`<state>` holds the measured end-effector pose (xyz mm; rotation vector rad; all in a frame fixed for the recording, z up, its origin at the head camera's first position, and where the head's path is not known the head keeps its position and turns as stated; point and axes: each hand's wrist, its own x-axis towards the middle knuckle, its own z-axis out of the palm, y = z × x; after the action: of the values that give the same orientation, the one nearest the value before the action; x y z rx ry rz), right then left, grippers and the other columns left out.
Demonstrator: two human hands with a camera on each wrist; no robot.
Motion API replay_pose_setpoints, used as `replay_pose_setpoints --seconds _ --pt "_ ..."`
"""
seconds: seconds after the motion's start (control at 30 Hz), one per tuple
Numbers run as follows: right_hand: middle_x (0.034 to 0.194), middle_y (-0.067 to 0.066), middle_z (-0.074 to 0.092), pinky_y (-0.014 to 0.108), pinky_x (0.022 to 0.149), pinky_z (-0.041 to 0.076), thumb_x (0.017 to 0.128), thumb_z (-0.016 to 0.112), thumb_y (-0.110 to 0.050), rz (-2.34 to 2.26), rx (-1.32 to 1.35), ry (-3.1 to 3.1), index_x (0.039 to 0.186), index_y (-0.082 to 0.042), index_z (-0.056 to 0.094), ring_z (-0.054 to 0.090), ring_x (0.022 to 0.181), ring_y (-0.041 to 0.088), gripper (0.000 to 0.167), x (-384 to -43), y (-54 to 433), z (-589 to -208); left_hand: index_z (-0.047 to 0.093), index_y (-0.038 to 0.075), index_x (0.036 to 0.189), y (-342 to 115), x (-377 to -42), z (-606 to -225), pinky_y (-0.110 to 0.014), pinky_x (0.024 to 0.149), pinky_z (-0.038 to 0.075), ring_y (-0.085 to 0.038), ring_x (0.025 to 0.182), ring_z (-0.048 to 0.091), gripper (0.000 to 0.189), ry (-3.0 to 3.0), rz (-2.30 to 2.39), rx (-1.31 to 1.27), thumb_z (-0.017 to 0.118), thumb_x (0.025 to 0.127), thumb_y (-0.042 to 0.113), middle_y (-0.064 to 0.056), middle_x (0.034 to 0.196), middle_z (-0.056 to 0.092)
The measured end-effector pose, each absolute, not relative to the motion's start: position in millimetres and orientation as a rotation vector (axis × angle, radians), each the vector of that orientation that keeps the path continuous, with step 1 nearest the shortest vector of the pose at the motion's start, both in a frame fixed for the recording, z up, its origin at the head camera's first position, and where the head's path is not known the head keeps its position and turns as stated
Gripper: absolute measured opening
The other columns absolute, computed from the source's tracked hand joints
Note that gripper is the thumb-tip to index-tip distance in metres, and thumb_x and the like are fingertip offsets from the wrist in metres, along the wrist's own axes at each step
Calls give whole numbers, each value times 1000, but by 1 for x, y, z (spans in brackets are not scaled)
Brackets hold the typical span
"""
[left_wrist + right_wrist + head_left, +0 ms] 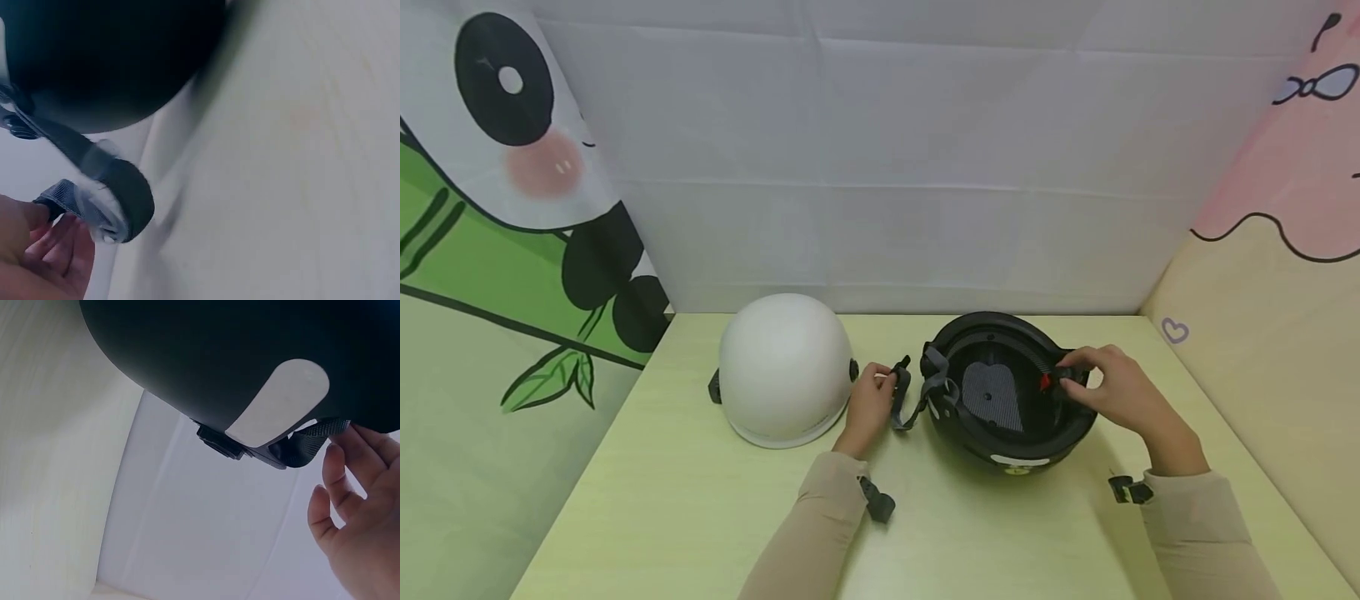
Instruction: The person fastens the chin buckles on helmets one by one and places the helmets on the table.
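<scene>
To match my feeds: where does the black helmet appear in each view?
Head: black helmet right of centre, open side up.
Left wrist: upper left, cut off by the frame.
Right wrist: across the top, cut off too.
Shared landmark: pale tabletop, at bottom in head, at right in left wrist, at left in right wrist.

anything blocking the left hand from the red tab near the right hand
Yes: the upturned black helmet, whose left side and inside lie between the left hand, pinching a grey strap, and the red tab. The white helmet stands left of both.
</scene>
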<state>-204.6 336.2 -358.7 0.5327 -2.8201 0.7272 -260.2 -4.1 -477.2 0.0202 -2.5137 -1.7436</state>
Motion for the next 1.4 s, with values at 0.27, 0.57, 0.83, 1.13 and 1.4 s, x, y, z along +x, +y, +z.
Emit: replay_pose_setpoints --seconds 0.27,0.57,0.83,1.13,1.4 --pt "96 11 61 56 80 40 88 71 -13 811 477 -2822 105 -5 68 53 97 34 19 -204 334 -355 52 2 109 -7 -253 -452 -41 81 50 -27 91 66 14 -2296 -1933 -117 50 103 14 -17 102 70" --pt "87 2 61 49 83 39 88 71 -11 887 485 -2789 102 -5 67 55 89 28 15 -205 333 -356 53 2 112 -5 -244 -434 -34 66 44 -27 92 65 18 -2303 -1883 -278 51 103 17 -15 103 70" --pt "87 -1 58 36 72 37 89 71 -10 880 499 -2744 108 -7 68 50 79 18 20 -202 335 -356 57 5 113 -1 -239 -434 -35 70 48 -21 87 64 15 -2365 -1716 -461 53 102 13 -10 106 70" --pt "80 -1 52 29 55 34 91 68 -10 910 485 -2738 113 -9 71 42 74 16 22 -188 346 -357 67 9 119 2 -236 -437 -33 75 53 -19 97 64 22 -2379 -1507 -633 56 100 10 -6 110 68" --pt "71 -5 49 26 49 33 89 68 -1 993 537 -2697 112 -9 70 43 62 11 24 -176 356 -362 68 4 122 1 -230 -437 -31 82 53 -20 101 64 27 -2222 -1443 -856 57 96 4 -8 114 67"
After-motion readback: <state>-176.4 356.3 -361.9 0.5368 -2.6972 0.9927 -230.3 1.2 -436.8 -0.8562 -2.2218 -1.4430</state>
